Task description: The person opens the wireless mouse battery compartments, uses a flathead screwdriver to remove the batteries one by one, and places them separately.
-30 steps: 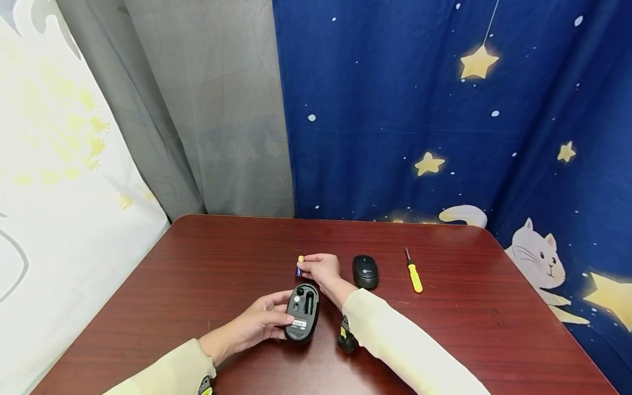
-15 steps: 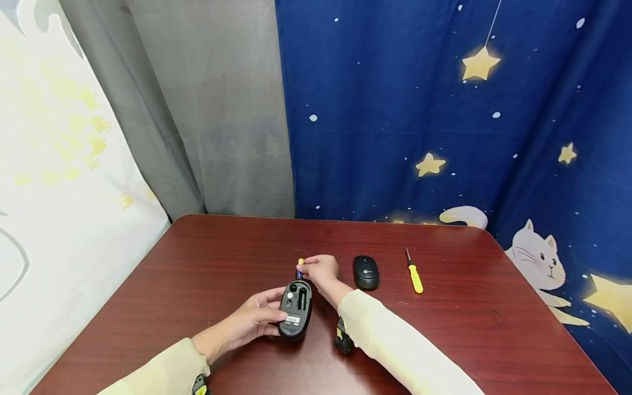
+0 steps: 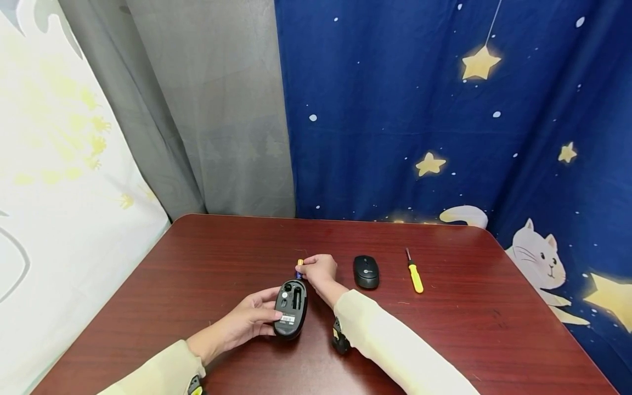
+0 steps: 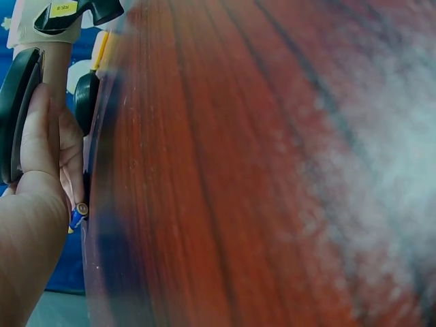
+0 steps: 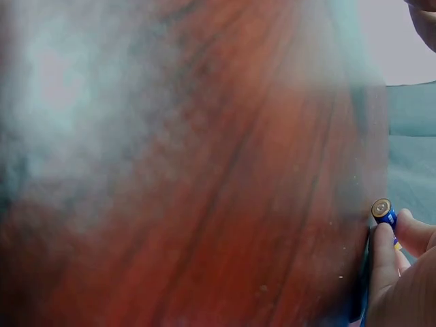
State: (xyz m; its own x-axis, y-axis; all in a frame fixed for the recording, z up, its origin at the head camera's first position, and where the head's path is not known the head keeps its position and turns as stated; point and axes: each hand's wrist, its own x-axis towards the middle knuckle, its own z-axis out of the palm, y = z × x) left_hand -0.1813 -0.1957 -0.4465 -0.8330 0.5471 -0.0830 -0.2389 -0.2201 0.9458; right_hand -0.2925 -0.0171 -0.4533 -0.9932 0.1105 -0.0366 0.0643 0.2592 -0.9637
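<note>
My left hand (image 3: 249, 318) grips a black computer mouse (image 3: 290, 310) by its left side, thumb on the underside. The underside faces up, with its battery slot uncovered and a white label near the thumb. Just beyond the mouse, my right hand (image 3: 320, 269) pinches a blue and yellow battery (image 3: 299, 269) between thumb and fingers. In the right wrist view the battery (image 5: 383, 212) points one end toward the camera. From the left wrist, the held mouse (image 4: 20, 116) appears edge-on, with the battery (image 4: 79, 214) low behind it.
A second black mouse (image 3: 366, 272) lies right side up, right of my right hand. Farther right is a screwdriver (image 3: 415, 276) with a yellow handle. Both lie on the reddish-brown table (image 3: 237, 247), with curtains (image 3: 375, 109) behind its far edge.
My left hand has brought the mouse leftward and slightly away from me, close to the battery. The right hand has shifted only slightly and still pinches the battery.
</note>
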